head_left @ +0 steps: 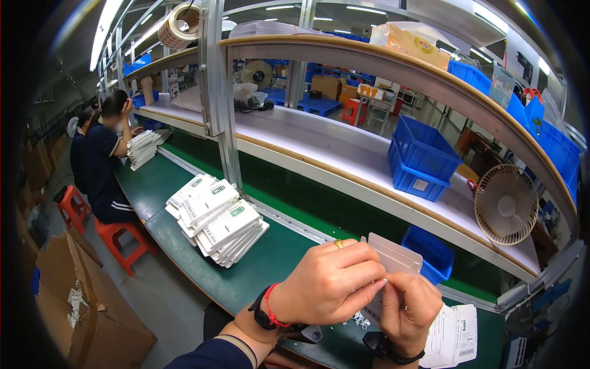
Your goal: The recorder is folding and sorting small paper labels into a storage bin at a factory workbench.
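Observation:
Both hands are together over the bench at the lower right, around a flat, pale cardboard box [396, 255] with its end flap standing up. My left hand [335, 280] has its fingers curled and pinched at the box's near edge. On the other side my right hand [413, 304] grips the box between thumb and bent fingers. The fingertips of both hands meet at a tiny white spot that I cannot make out. Beneath the hands lie several small, white, ring-like pieces [361, 320]. Flat white boxes [452, 335] lie beside my right hand.
Stacked white boxes with green print [218, 218] stand on the green bench [283, 243]. Blue bins [424, 157] and a fan [506, 206] occupy the shelf. Another blue bin [428, 253] is behind my hands. A cardboard carton [104, 307] and red stools [123, 243] are left, near seated people [101, 154].

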`<state>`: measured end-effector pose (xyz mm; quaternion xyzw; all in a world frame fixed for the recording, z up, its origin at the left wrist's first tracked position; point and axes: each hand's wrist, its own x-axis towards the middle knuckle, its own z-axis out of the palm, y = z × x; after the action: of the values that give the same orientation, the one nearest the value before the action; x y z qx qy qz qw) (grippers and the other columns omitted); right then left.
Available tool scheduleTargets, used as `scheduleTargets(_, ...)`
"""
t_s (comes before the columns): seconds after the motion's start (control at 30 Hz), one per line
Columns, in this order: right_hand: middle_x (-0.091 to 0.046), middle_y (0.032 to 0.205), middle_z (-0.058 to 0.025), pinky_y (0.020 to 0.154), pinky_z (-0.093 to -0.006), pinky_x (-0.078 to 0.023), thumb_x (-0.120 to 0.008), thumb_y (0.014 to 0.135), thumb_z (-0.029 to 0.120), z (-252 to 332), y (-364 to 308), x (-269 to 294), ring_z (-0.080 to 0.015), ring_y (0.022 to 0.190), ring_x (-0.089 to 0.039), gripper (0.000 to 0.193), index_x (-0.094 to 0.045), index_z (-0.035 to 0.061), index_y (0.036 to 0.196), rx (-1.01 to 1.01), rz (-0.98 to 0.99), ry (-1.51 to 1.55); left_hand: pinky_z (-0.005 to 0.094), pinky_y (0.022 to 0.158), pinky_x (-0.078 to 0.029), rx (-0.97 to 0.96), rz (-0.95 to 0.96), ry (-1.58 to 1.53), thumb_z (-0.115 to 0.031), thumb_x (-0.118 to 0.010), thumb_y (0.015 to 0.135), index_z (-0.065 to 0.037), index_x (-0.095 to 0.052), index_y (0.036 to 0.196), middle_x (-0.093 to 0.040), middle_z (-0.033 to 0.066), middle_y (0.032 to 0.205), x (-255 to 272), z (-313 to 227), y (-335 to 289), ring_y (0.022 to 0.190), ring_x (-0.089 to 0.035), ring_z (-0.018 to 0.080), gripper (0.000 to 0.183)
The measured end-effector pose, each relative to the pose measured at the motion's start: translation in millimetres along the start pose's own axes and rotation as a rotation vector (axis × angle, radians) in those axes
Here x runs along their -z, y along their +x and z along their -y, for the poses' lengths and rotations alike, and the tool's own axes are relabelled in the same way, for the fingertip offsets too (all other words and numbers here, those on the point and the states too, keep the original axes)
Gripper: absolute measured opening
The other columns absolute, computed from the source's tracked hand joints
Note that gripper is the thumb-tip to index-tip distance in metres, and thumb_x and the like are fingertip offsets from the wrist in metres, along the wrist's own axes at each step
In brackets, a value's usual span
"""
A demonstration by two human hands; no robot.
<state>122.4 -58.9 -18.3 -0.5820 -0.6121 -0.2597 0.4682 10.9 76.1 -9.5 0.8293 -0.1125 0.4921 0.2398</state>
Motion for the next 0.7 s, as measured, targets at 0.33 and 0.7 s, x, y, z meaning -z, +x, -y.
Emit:
scheduleTargets(0.33, -0.060, 0.066, -0.0124, 0.050, -0.0340, -0.045, -0.068, 0.074, -0.005, -1.4, 0.9, 0.4, -0.0277, 0.055, -0.059, 0.013, -0.063, 0.0012, 0.085, -0.055, -0.009, -0.023, 0.0311, 0.062, -0.051, -0.013, 0.001, -0.001, -0.002, -0.073, 0.073, -0.002, -0.068, 0.090, -0.065, 0.0098, 0.085, -1.7, -0.6, 1.7, 0.071, -0.063, 0.0245, 0.018)
scheduleTargets(0.7, -0.066, 0.073, -0.0125, 0.057, -0.0301, -0.045, -0.068, 0.077, -0.002, 2.2, -0.7, 3.6, -0.0261, 0.062, -0.063, 0.009, -0.065, -0.0002, 0.085, -0.116, 0.011, 0.049, 0.0309, 0.063, -0.051, -0.040, 0.000, -0.031, 0.000, -0.073, 0.071, -0.002, -0.067, 0.087, -0.065, 0.0087, 0.086, -2.5, 2.6, 0.0, 0.071, -0.064, 0.0237, 0.017)
